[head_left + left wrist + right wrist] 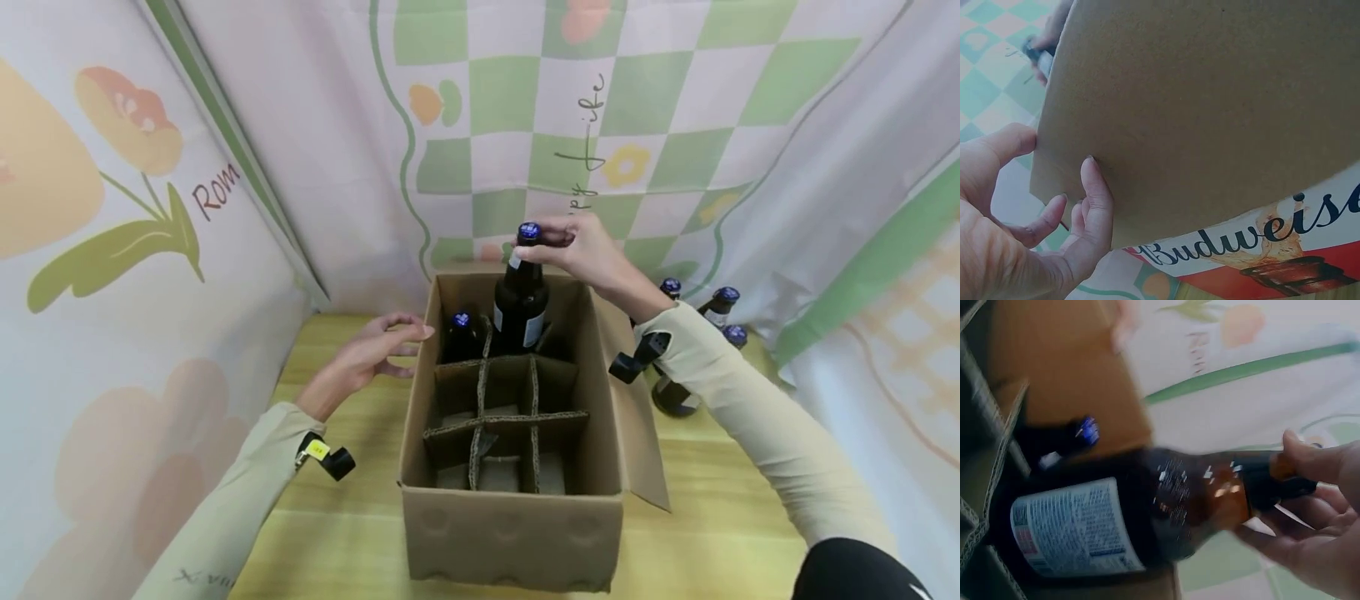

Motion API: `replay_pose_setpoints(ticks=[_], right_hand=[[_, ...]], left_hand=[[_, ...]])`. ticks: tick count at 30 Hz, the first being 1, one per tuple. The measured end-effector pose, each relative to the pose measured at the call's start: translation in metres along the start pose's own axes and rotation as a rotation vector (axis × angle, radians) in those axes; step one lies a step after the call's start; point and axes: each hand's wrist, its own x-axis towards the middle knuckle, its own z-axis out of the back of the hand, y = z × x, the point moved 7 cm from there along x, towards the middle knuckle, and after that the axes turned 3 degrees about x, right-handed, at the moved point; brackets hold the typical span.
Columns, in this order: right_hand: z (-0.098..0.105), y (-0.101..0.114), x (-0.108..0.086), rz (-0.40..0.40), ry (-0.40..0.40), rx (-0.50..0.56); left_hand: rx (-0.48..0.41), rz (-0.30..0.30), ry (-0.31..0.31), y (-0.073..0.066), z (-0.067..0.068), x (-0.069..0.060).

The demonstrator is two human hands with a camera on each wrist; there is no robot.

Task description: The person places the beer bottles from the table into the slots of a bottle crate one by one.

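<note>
My right hand [588, 250] grips a dark brown beer bottle [520, 304] by its neck, just under the blue cap. The bottle stands upright with its lower part inside the far middle compartment of a cardboard box [513, 504]; its base is hidden. A white label [1079, 528] shows on its side in the right wrist view. Another capped bottle [461, 337] sits in the far left compartment. My left hand [371, 350] touches the box's left side near the rim, with loosely bent fingers against a brown flap [1197, 112] in the left wrist view.
Cardboard dividers [506, 417] split the box into compartments. A flap [637, 417] sticks out at its right. Several more capped bottles [720, 304] stand on the wooden table [712, 492] behind my right forearm. A patterned curtain [502, 100] hangs close behind the box.
</note>
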Motion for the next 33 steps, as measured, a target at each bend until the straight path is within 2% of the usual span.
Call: replay_pose_setpoints(ticks=[3, 6, 13, 22, 29, 33], right_hand=[[-0.006, 0.002, 0.002, 0.035, 0.052, -0.075], [-0.003, 0.008, 0.000, 0.053, 0.067, -0.126], [0.003, 0.008, -0.005, 0.029, 0.078, -0.214], [0.003, 0.008, -0.010, 0.038, 0.067, -0.294], [0.007, 0.002, -0.011, 0.015, 0.058, -0.218], [0.003, -0.004, -0.009, -0.019, 0.061, -0.157]], left_hand=[[0.000, -0.011, -0.004, 0.000, 0.000, 0.001], [0.006, -0.021, -0.009, -0.002, 0.000, 0.002], [0.007, -0.017, -0.005, -0.001, -0.001, 0.003], [0.004, -0.013, -0.015, 0.002, -0.002, 0.001], [0.001, -0.013, -0.009, 0.001, -0.001, -0.001], [0.012, -0.011, -0.007, 0.001, 0.000, -0.003]])
